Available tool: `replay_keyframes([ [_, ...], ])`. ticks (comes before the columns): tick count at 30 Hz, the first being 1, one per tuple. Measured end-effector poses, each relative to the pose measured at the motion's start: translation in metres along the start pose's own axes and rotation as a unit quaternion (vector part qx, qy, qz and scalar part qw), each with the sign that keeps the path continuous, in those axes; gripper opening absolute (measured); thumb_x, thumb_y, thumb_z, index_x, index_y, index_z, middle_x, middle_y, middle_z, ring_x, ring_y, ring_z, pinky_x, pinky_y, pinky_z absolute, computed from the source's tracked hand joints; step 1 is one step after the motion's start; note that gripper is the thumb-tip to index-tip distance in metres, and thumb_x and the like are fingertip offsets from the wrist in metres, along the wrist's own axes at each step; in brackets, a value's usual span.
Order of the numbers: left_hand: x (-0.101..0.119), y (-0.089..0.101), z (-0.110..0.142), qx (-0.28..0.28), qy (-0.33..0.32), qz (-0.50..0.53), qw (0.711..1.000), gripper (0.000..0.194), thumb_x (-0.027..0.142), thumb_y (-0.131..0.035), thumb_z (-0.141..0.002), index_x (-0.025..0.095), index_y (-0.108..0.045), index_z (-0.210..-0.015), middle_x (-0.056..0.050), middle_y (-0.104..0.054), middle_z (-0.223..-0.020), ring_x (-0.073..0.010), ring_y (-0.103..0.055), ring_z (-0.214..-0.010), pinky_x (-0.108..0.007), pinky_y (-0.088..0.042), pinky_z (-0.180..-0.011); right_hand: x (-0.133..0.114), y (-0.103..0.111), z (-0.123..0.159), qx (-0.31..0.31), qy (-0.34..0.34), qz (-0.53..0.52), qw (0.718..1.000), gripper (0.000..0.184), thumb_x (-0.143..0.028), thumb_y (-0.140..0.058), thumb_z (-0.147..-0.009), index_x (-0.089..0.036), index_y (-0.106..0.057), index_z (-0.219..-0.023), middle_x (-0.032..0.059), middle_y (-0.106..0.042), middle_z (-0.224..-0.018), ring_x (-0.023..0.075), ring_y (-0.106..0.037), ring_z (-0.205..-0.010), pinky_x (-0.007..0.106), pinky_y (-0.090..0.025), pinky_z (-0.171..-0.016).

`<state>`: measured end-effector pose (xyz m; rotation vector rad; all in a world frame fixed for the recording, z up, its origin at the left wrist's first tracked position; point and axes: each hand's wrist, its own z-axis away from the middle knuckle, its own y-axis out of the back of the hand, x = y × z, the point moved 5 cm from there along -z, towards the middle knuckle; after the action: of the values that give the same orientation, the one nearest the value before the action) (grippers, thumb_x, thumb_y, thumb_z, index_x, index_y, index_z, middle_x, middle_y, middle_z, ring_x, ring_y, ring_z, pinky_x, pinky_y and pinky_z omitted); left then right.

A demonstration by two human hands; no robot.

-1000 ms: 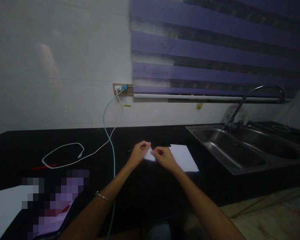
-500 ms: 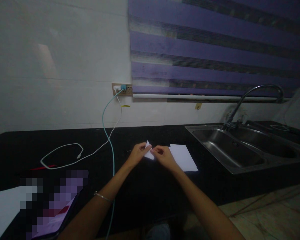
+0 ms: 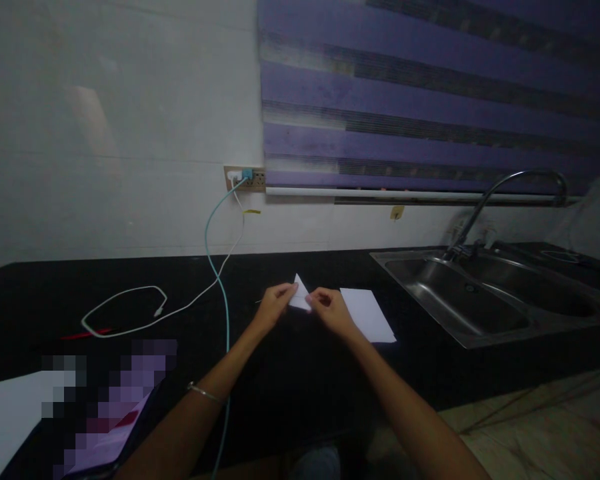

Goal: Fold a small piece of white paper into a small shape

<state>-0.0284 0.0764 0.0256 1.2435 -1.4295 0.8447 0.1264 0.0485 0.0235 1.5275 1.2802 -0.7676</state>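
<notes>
A small piece of white paper [image 3: 300, 294], folded to a pointed triangle, is held up between my two hands over the dark countertop. My left hand [image 3: 275, 304] pinches its left edge, thumb in front. On the right side, the fingertips of my right hand [image 3: 329, 309] grip the lower right corner. A crease line runs across the paper's lower part. Just beyond my right hand lies a stack of white paper [image 3: 367, 315], its left edge partly covered by that hand.
A steel double sink [image 3: 455, 300] with a curved faucet [image 3: 510, 175] is at the right. Teal and white cables [image 3: 223, 293] run from a wall socket [image 3: 245, 178] across the black counter [image 3: 180, 400]. A lit tablet-like screen [image 3: 120, 420], white sheet [image 3: 10, 413] and red pen-like object [image 3: 87, 334] lie left.
The folded paper now shows more of its face, with its point raised higher. My right hand has shifted slightly right, and the fingers of both hands have moved along the edges.
</notes>
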Motion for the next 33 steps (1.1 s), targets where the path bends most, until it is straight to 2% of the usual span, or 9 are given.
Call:
replay_keyframes([
  [2, -0.001, 0.001, 0.000, -0.005, -0.002, -0.006, 1.000, 0.042, 0.056, -0.059, -0.077, 0.014, -0.065, -0.073, 0.002, -0.053, -0.056, -0.0093, -0.044, -0.046, -0.020, -0.031, -0.044, 0.000, 0.003, 0.000, 0.012, 0.005, 0.002, 1.000, 0.028, -0.041, -0.059, -0.084, -0.015, -0.064, -0.076, 0.0037, -0.067, -0.066, 0.0159, -0.061, -0.062, 0.025, -0.045, -0.059],
  [7, 0.003, 0.001, -0.001, 0.008, -0.066, -0.036, 0.997, 0.035, 0.049, -0.059, -0.078, 0.015, -0.061, -0.071, 0.000, -0.058, -0.063, -0.0123, -0.053, -0.056, -0.022, -0.042, -0.052, -0.002, 0.005, -0.001, 0.020, 0.018, -0.001, 1.000, 0.028, -0.041, -0.060, -0.083, -0.015, -0.064, -0.075, 0.0031, -0.065, -0.064, 0.0161, -0.061, -0.061, 0.025, -0.044, -0.058],
  [11, 0.005, -0.001, 0.001, -0.004, -0.079, -0.051, 0.996, 0.033, 0.047, -0.056, -0.082, 0.017, -0.055, -0.069, 0.003, -0.053, -0.059, -0.0116, -0.052, -0.055, -0.022, -0.042, -0.052, -0.002, 0.003, -0.002, 0.020, 0.012, -0.008, 1.000, 0.028, -0.040, -0.060, -0.084, -0.014, -0.065, -0.076, 0.0035, -0.065, -0.064, 0.0165, -0.061, -0.062, 0.026, -0.045, -0.060],
  [15, 0.007, -0.001, 0.001, -0.010, -0.088, -0.043, 0.995, 0.033, 0.046, -0.055, -0.083, 0.016, -0.055, -0.069, 0.002, -0.053, -0.061, -0.0119, -0.053, -0.057, -0.022, -0.042, -0.054, -0.003, 0.003, -0.001, 0.026, 0.002, -0.015, 1.000, 0.027, -0.040, -0.060, -0.083, -0.015, -0.065, -0.076, 0.0036, -0.065, -0.065, 0.0167, -0.061, -0.062, 0.026, -0.045, -0.060],
  [18, 0.007, 0.000, 0.001, -0.005, -0.075, -0.017, 0.997, 0.034, 0.048, -0.058, -0.081, 0.016, -0.057, -0.069, 0.002, -0.055, -0.063, -0.0117, -0.053, -0.058, -0.022, -0.041, -0.054, -0.003, 0.004, 0.000, 0.024, -0.002, -0.028, 0.999, 0.026, -0.040, -0.061, -0.083, -0.015, -0.065, -0.077, 0.0033, -0.065, -0.065, 0.0162, -0.061, -0.063, 0.026, -0.045, -0.060],
  [25, 0.001, -0.001, 0.002, -0.011, -0.004, 0.045, 0.999, 0.038, 0.054, -0.057, -0.079, 0.016, -0.056, -0.071, 0.004, -0.049, -0.058, -0.0074, -0.042, -0.046, -0.018, -0.029, -0.041, 0.003, 0.002, -0.002, 0.010, -0.003, -0.055, 0.998, 0.023, -0.038, -0.060, -0.083, -0.015, -0.064, -0.078, 0.0009, -0.062, -0.065, 0.0146, -0.059, -0.062, 0.025, -0.043, -0.060],
  [33, 0.001, -0.001, 0.001, -0.018, -0.025, 0.032, 0.999, 0.037, 0.051, -0.054, -0.081, 0.017, -0.053, -0.069, 0.005, -0.047, -0.057, -0.0077, -0.040, -0.047, -0.019, -0.029, -0.043, 0.009, 0.001, -0.003, 0.013, 0.001, -0.054, 0.998, 0.023, -0.038, -0.060, -0.083, -0.016, -0.065, -0.080, 0.0011, -0.063, -0.067, 0.0156, -0.060, -0.064, 0.026, -0.044, -0.062],
])
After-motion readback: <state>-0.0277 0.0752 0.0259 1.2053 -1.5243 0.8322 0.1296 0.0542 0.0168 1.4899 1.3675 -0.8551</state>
